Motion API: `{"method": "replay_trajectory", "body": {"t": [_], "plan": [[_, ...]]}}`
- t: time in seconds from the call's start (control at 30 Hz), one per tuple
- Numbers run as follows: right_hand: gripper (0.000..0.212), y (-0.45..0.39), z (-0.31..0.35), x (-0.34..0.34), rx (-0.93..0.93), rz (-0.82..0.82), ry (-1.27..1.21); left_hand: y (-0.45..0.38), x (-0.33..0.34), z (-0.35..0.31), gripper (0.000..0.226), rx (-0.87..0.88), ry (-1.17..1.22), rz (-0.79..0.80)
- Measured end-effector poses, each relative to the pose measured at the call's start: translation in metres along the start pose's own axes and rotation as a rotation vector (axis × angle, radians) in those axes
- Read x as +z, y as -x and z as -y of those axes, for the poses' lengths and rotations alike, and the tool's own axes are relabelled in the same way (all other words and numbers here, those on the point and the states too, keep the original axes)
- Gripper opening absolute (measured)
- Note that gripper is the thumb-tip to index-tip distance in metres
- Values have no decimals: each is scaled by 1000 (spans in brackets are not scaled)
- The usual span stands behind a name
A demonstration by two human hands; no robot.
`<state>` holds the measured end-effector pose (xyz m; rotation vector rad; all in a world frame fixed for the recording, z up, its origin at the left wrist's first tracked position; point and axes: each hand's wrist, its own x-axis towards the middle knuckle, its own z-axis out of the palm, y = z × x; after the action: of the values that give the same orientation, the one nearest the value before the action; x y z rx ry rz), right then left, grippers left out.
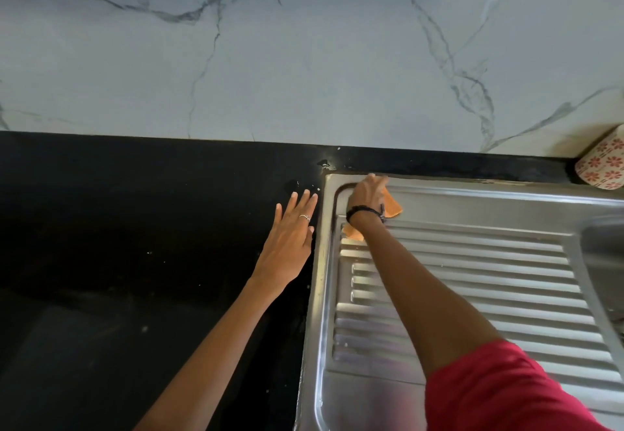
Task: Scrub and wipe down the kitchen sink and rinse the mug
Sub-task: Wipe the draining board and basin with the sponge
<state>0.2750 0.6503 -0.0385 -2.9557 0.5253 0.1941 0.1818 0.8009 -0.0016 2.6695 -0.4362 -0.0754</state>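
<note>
A stainless steel sink unit (pixel 472 262) with a ribbed drainboard fills the right half of the view; only the edge of its basin (pixel 604 262) shows at the far right. My right hand (pixel 368 196) presses an orange cloth (pixel 393 209) onto the drainboard's far left corner, fingers bent over the cloth. My left hand (pixel 292 231) lies flat on the black countertop (pixel 135 228) just left of the sink rim, fingers straight. A mug with a red flower pattern (pixel 602 164) stands at the far right, cut off by the frame edge.
A white marble-patterned wall (pixel 304 52) rises behind the counter. Small water drops and specks dot the black counter near the sink's far left corner (pixel 322 164).
</note>
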Motion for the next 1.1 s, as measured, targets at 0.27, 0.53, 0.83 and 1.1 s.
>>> {"method": "replay_trajectory", "body": {"t": [0.27, 0.53, 0.83, 1.1], "plan": [[34, 19, -76, -50, 179, -185, -672, 9, -1, -10, 55, 4, 68, 3], [47, 47, -46, -29, -296, 118, -313, 13, 3, -20, 54, 29, 88, -9], [72, 70, -55, 39, -430, 25, -13, 13, 7, -14, 52, 13, 123, 21], [75, 53, -37, 49, -537, 8, 16, -4, 19, -19, 51, 25, 110, 40]]}}
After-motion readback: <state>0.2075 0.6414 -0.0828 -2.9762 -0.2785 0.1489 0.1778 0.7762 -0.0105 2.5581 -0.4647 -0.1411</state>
